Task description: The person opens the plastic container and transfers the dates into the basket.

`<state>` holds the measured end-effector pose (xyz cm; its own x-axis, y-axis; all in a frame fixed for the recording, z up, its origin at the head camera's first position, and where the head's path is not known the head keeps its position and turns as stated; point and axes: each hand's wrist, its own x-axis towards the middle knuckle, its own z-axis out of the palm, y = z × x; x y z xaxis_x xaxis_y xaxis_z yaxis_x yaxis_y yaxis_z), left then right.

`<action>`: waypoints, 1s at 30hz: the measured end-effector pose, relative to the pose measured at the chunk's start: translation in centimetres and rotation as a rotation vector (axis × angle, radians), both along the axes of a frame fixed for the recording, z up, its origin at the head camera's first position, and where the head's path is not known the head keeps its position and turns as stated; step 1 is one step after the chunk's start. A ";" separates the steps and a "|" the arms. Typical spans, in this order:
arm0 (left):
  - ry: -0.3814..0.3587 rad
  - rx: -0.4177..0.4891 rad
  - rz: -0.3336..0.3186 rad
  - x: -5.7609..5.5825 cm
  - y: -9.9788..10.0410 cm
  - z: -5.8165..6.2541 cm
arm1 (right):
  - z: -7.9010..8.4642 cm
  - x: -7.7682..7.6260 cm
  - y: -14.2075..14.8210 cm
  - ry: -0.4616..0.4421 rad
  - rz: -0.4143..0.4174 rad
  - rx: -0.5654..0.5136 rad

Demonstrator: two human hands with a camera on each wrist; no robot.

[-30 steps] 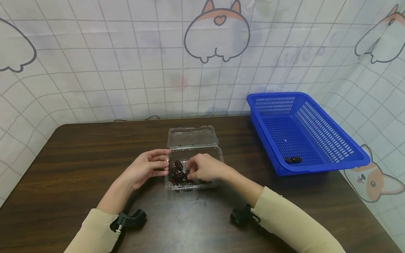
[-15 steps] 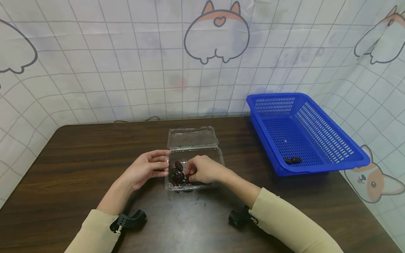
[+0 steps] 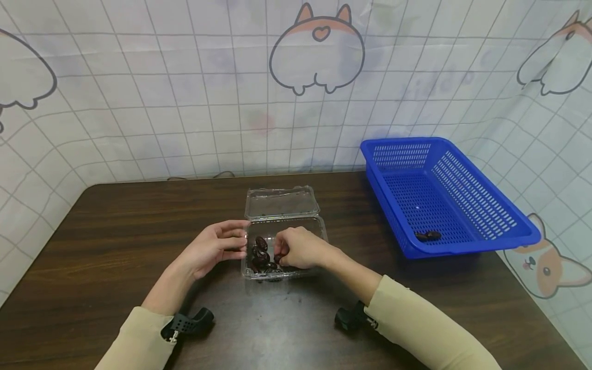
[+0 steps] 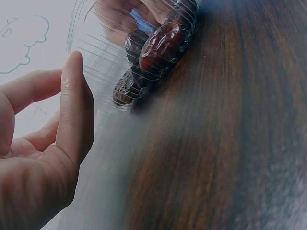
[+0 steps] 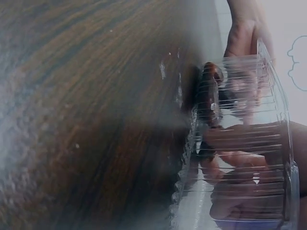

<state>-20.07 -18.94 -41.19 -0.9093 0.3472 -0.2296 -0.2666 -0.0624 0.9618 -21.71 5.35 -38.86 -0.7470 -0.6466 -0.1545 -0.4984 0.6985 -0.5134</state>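
A clear plastic clamshell box lies with its lid folded back on the dark table. Several glossy brown dates are gathered in its left part; through the ribbed wall, dates also show in the left wrist view. My left hand rests its fairly straight fingers against the box's left side. Down inside the box, my right hand pinches a date between thumb and fingers, its fingertips partly hidden. The right wrist view shows those fingers through the clear wall.
At the right of the table stands a blue perforated basket, with dates near its front left corner. The box's lid lies toward the wall. A patterned cloth covers the wall behind.
My right hand's fingertips have shifted slightly right within the box, and a date now shows at them. My left hand stays at the box's side.
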 end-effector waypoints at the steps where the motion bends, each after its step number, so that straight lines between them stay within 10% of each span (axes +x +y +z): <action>1: -0.001 0.002 -0.001 0.0 0.0 0.0 | 0.1 0.0 0.0 -0.005 -0.002 -0.003; 30: -0.005 -0.002 -0.004 -0.1 0.0 0.1 | 3.9 0.2 4.4 -0.024 -0.096 -0.294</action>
